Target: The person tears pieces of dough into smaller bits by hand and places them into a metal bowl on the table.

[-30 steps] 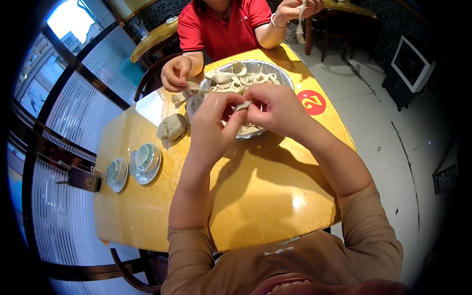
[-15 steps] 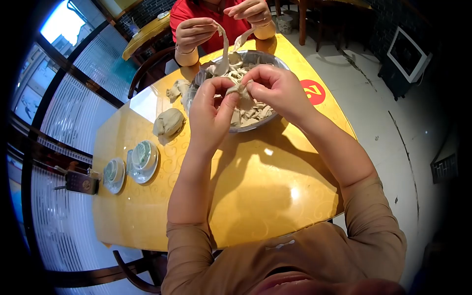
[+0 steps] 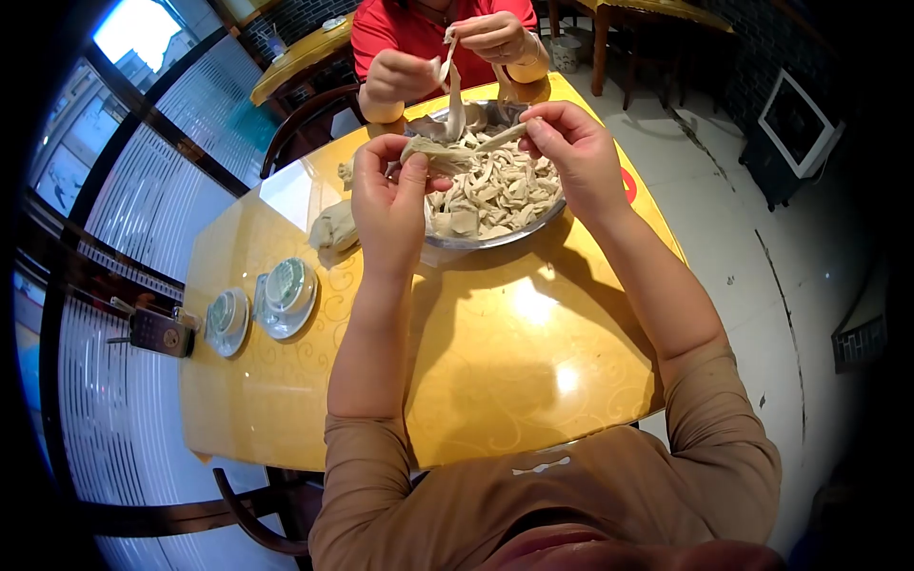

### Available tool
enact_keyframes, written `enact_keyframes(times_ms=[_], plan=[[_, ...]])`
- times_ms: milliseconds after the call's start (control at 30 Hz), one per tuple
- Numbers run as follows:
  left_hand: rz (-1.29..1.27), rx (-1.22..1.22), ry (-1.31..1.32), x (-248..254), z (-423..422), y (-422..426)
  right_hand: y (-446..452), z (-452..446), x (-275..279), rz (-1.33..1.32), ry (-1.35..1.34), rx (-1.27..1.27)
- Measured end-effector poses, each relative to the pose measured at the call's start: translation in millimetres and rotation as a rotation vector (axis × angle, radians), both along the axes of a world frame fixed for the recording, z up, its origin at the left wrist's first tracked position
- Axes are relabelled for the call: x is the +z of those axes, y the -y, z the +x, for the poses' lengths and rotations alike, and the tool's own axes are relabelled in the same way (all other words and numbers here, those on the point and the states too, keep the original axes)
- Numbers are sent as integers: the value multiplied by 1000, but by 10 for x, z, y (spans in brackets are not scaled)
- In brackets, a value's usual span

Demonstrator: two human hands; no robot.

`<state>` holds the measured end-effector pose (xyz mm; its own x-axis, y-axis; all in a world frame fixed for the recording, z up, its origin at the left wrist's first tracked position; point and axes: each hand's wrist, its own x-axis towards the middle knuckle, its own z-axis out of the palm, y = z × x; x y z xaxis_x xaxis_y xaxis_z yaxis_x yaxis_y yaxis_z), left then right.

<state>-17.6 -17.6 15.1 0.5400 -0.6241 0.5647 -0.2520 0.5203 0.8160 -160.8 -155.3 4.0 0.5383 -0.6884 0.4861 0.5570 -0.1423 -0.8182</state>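
Over a large metal bowl [image 3: 473, 244], my left hand [image 3: 392, 195] pinches the thick end of a soft, pale beige piece of food [image 3: 436, 154] between thumb and fingers. A thin strip [image 3: 502, 139] of the same piece stretches across to my right hand [image 3: 576, 157], whose thumb and fingertips close on its end. I cannot tell what kind of food it is. Many torn beige strips [image 3: 509, 195] fill the bowl below both hands.
Across the table [image 3: 495, 381], a person's hands [image 3: 490, 40] pull at another pale strip above the bowl. A beige lump [image 3: 333, 228] lies left of the bowl. Wrapped dish sets [image 3: 288, 287] and a dark box [image 3: 160, 333] stand farther left.
My hands have moved apart, the right one going right, drawing the beige piece out between them. More of the bowl's contents shows. The other person's hands have shifted too.
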Motion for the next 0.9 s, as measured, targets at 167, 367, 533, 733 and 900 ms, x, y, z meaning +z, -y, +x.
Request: enact_keyframes(times_ms=[167,367,533,733,900], plan=[[-4,9,-9,-4,80,-20,166,-11,-26,-16,-25,-28],[85,-175,-117,-58,12,34,72,-37,31,-42,-135,80],[170,-247,-244,-88,-10,33,107,-48,10,-165,-362,70],[188,-315,-241,-141,-24,57,98,39,-101,-495,-449,-76],[213,-385,-181,-152,-12,64,-58,-41,44,-273,-455,190]])
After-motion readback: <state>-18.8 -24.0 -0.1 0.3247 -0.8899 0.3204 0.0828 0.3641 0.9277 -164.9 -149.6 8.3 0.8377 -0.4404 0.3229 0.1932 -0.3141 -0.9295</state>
